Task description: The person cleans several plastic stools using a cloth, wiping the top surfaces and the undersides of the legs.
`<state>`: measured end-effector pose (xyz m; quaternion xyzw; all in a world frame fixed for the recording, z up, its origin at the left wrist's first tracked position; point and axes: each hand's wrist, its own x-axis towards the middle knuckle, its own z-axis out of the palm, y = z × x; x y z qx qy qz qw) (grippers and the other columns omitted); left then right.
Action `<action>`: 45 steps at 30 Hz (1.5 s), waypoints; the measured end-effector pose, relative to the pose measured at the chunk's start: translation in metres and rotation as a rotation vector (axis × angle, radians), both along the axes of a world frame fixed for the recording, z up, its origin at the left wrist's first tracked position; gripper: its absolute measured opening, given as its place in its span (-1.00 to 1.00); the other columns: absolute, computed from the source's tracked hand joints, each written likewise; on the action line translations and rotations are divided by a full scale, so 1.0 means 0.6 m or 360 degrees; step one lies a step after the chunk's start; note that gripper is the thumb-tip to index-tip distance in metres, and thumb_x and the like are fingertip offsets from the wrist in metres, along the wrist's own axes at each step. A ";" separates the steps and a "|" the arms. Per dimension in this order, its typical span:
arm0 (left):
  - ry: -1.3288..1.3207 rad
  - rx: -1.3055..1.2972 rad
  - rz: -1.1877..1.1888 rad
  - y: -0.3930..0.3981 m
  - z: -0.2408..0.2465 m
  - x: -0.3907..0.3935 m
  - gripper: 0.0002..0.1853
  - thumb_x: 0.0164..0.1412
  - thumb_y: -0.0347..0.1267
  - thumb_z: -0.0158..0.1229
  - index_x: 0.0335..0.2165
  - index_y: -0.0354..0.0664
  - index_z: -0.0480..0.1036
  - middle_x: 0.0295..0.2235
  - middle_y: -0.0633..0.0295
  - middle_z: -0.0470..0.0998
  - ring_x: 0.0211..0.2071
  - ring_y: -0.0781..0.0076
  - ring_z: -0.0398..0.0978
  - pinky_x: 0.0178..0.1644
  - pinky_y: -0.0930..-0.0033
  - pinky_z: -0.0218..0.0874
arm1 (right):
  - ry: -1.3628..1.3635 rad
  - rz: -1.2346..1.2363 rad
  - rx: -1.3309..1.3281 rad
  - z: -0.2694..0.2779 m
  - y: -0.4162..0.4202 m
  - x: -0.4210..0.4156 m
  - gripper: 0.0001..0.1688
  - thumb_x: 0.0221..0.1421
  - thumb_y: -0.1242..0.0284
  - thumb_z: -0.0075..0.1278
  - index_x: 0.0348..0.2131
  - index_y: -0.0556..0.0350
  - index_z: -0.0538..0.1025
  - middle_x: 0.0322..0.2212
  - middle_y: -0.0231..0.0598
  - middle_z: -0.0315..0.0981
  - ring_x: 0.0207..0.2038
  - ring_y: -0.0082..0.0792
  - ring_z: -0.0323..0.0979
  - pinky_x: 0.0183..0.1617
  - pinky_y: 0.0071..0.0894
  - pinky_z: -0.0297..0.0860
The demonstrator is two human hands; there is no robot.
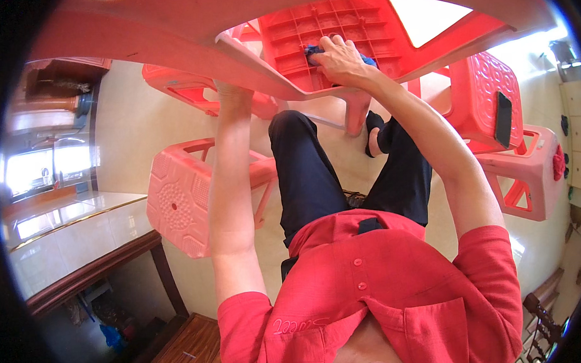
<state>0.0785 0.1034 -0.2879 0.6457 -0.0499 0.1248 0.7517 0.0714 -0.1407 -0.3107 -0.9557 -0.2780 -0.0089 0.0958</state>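
Note:
A red plastic stool (180, 36) is held up close in front of me, tilted so that the ribbed underside of its seat (294, 23) shows through the gap between its legs. My right hand (339, 60) reaches inside and presses a bunched blue cloth (368, 60) against the ribs. Of my left hand (232, 86), only the wrist area shows; the rest disappears behind the stool's leg and edge, so its grip is hidden.
Left of my knees, a pink plastic stool (173, 205) lies tipped. On the right, a red stool (484, 83) carries a black phone (503, 119), and a paler stool (542, 172) has a red cloth (558, 162) on it. A tiled counter (81, 222) runs along the left.

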 end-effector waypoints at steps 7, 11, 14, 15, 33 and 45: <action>0.0091 -0.0298 -0.0146 -0.009 0.012 -0.005 -0.39 0.30 -0.12 -0.39 -0.83 -0.04 0.20 -0.83 0.36 0.19 -0.75 0.51 0.11 -0.63 0.49 0.01 | 0.0047 0.0248 0.0518 -0.020 -0.034 0.026 -0.80 0.00 0.49 -0.04 -0.33 0.09 0.55 -0.33 -0.11 0.33 -0.20 -0.08 0.28 -0.12 -0.21 0.27; 0.0093 -0.0285 -0.0098 -0.017 0.018 -0.010 -0.39 0.30 -0.12 -0.39 -0.83 -0.04 0.19 -0.84 0.37 0.17 -0.76 0.52 0.09 -0.63 0.50 0.00 | -0.0311 -0.0492 0.0785 -0.001 -0.049 0.018 -0.84 0.04 0.45 -0.06 -0.39 0.12 0.52 -0.27 -0.05 0.30 -0.20 -0.06 0.28 -0.16 -0.18 0.28; 0.0010 -0.0112 0.0015 -0.015 0.007 -0.004 -0.40 0.30 -0.12 -0.40 -0.83 -0.04 0.19 -0.84 0.38 0.15 -0.76 0.52 0.08 -0.64 0.50 -0.01 | -0.0063 -0.0408 0.0384 0.005 -0.059 0.006 -0.66 -0.01 0.20 0.00 -0.30 0.03 0.53 -0.17 -0.04 0.22 -0.10 -0.01 0.20 -0.08 -0.03 0.22; -0.0028 -0.0008 0.0056 -0.012 0.002 -0.003 -0.40 0.30 -0.12 -0.40 -0.83 -0.04 0.18 -0.84 0.38 0.15 -0.76 0.52 0.08 -0.64 0.50 -0.01 | 0.0042 -0.0341 0.0161 0.014 -0.055 -0.008 -0.58 -0.05 0.10 0.03 -0.28 -0.01 0.53 -0.15 -0.05 0.20 -0.06 0.01 0.16 -0.05 0.02 0.18; 0.0024 -0.0117 0.0007 -0.004 0.000 -0.001 -0.39 0.31 -0.11 -0.40 -0.84 -0.03 0.17 -0.85 0.38 0.15 -0.77 0.52 0.08 -0.65 0.50 -0.01 | 0.0223 -0.0421 -0.0192 0.019 -0.029 -0.006 -0.47 -0.10 0.02 0.00 -0.34 0.08 0.59 0.18 -0.08 -0.14 0.21 -0.04 -0.15 0.15 0.30 -0.17; 0.0017 -0.0293 -0.0473 -0.026 0.039 -0.018 -0.40 0.30 -0.12 -0.39 -0.84 -0.01 0.16 -0.85 0.39 0.15 -0.78 0.53 0.07 -0.64 0.50 -0.02 | 0.0106 -0.0356 -0.0053 0.005 -0.045 -0.005 -0.61 -0.03 0.16 -0.02 -0.28 0.01 0.56 0.05 -0.06 0.10 0.12 -0.04 0.00 0.08 0.15 0.00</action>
